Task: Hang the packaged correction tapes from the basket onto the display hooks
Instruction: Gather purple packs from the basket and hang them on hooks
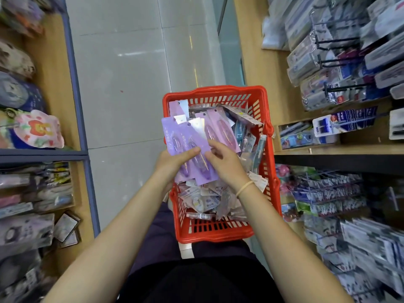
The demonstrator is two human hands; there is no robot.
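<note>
We are standing over the red basket (218, 234), which is still holding many packs. Hooks (341, 40) are waiting far right. Our left hand (172, 160) is gripping a fan of purple packs (185, 136); right hand (225, 160), fingers curled, is pinching their edge.

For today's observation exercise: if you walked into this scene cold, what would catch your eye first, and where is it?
First, the bright red plastic slotted basket at centre, heaped with packaged stationery. Right above it, the left hand grips a fan of lilac carded correction tape packs while the right hand touches their lower edge. Black wire display hooks jut from the shelving on the right.
</note>
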